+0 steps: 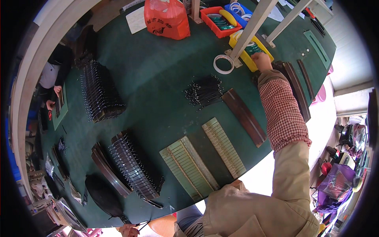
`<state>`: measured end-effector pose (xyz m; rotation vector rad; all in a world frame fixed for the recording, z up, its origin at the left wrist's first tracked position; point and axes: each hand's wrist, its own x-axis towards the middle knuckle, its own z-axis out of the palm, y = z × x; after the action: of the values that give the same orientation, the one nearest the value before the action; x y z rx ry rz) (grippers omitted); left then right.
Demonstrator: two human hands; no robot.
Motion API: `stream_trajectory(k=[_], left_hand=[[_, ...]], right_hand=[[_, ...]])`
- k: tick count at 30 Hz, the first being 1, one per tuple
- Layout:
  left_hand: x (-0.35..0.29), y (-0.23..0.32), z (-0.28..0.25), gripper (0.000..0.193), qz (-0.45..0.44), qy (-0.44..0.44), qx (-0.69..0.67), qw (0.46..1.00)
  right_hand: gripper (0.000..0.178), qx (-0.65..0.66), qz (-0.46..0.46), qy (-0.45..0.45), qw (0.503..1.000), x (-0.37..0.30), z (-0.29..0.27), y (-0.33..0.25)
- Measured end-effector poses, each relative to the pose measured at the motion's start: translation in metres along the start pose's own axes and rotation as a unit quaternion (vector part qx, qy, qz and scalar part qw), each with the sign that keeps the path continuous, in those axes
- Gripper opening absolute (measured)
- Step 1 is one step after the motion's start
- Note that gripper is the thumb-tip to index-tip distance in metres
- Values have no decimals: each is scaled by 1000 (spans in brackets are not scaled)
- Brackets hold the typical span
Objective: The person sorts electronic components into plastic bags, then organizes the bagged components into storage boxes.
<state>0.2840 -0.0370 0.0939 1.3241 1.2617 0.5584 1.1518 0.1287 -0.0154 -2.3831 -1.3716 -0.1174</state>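
My right hand (262, 62) reaches to the far right, over a yellow bin (248, 60) holding green items (252, 48). Its fingers curl down against the contents, and what they grip is hidden. A checked sleeve cover runs along that forearm. My left hand cannot be made out. At the table edge before my jacket lie a green slatted panel (183, 166) and a narrower slatted strip (224, 148). A dark brown bar (245, 117) slants beyond them, near a pile of black pins with pale heads (204, 91).
A white tape roll (224, 64) lies beside a metal post (252, 29). Farther back are a red bag (166, 19), a red bin (221, 29) and a blue bin (241, 14). Dark slatted stacks (100, 91) stand left. Another person's hands (55, 96) work there; an unidentified hand (129, 230) shows below.
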Motion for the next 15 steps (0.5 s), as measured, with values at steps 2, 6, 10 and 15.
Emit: stream_trajectory(k=[2, 6, 10, 15], left_hand=[[10, 31, 20, 32, 71, 6, 103, 992], [-11, -7, -13, 30, -23, 12, 129, 991], [-19, -42, -31, 31, -51, 33, 46, 997], [-6, -41, -29, 33, 151, -45, 112, 981]], right_hand=[[16, 2, -15, 1, 1000, 4, -6, -5], [17, 79, 74, -32, 994, 12, -25, -13], [17, 74, 88, 62, 991, 13, -31, 0], [19, 56, 65, -35, 996, 6, -32, 0]])
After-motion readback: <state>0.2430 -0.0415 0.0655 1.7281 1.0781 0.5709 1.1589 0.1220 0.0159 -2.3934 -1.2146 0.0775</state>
